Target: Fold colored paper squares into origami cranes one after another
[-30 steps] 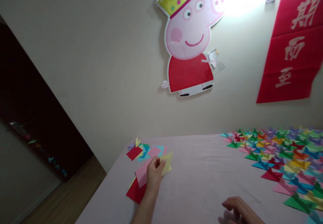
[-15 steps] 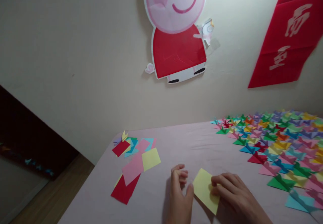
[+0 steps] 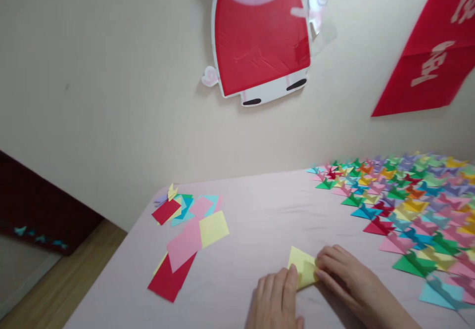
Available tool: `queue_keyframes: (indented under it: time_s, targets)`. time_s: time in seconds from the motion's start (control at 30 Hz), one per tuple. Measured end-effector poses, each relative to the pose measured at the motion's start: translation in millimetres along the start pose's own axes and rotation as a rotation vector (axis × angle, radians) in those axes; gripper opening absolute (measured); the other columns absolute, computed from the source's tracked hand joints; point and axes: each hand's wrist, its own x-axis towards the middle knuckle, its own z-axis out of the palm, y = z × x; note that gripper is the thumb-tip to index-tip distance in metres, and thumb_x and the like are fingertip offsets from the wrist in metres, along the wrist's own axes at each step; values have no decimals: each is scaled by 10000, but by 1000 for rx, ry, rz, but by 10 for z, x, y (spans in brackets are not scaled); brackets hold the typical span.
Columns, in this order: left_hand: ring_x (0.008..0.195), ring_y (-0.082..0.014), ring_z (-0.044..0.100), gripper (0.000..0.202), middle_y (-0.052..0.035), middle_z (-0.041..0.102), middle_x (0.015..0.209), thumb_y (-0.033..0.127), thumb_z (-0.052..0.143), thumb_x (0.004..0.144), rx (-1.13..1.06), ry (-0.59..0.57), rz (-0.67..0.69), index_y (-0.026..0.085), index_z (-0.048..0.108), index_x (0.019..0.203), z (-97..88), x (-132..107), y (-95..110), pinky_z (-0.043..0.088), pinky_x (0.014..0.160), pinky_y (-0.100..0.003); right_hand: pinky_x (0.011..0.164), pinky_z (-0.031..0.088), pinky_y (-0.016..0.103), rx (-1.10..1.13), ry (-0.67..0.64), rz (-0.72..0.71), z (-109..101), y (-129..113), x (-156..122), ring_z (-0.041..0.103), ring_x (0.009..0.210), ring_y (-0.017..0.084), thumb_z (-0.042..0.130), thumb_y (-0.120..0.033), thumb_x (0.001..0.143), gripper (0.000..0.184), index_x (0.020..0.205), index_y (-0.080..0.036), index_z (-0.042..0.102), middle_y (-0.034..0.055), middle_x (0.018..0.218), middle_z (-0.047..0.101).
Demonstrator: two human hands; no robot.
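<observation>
A square of pale yellow paper point(image 3: 301, 262) lies on the table in front of me, one corner pointing away, its near side folded up. My left hand point(image 3: 274, 297) rests flat at its left side, fingers stretched out side by side, the index fingertip on the paper. At the right corner, my right hand point(image 3: 343, 274) has its fingers bent and pinched on the paper. The fingers cover both side corners of the sheet.
Loose coloured sheets, among them a red one point(image 3: 172, 277), a pink one point(image 3: 185, 245) and a yellow one point(image 3: 214, 228), lie on the left. Rows of folded paper birds point(image 3: 403, 212) fill the right. Behind the pink-covered table point(image 3: 256, 210) stands a wall with a cartoon pig cutout point(image 3: 261, 42).
My left hand has turned from upright beside the sheet to flat against it. The sheet's near part has been folded up, with my right hand staying on it. The view has tilted down.
</observation>
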Motion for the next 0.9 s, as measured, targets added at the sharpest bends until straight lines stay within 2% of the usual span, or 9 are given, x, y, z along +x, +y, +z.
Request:
queue_keyframes:
  time_s: [0.13, 0.27, 0.43, 0.77, 0.9]
  targets:
    - [998, -280, 599, 764, -154, 561, 1317, 207, 722, 736, 69, -6, -1, 225, 408, 1432, -199, 77, 68, 516, 827, -390, 647, 475, 280, -52, 11, 175, 51, -93, 160, 611, 696, 185, 445, -334, 944, 282, 725, -230, 588, 25, 720, 629]
    - [998, -275, 585, 610, -122, 555, 1322, 215, 698, 761, 130, -11, 34, 287, 506, 1335, -214, 101, 91, 512, 797, -383, 610, 444, 259, -78, -18, 259, 64, -108, 233, 629, 688, 185, 503, -316, 890, 186, 759, -236, 606, 13, 719, 638]
    - [1014, -284, 563, 540, -119, 574, 1293, 253, 673, 786, 153, -9, 51, 269, 529, 1306, -154, 82, 85, 495, 811, -395, 614, 428, 264, -116, -16, 300, 83, -94, 255, 639, 688, 190, 497, -315, 885, 194, 764, -236, 627, 14, 722, 640]
    - [931, -267, 549, 537, -125, 610, 1238, 353, 670, 811, 162, 33, 158, 199, 535, 1308, -133, 119, -2, 484, 719, -375, 599, 400, 267, -152, 1, 321, 125, -81, 292, 634, 690, 203, 484, -327, 884, 230, 758, -230, 649, 25, 706, 638]
    - [926, -266, 543, 490, -119, 618, 1249, 354, 641, 829, 179, 46, 156, 196, 558, 1285, -124, 119, 1, 481, 725, -386, 585, 377, 262, -166, -4, 329, 118, -101, 314, 618, 662, 193, 491, -316, 875, 220, 752, -225, 648, 23, 701, 633]
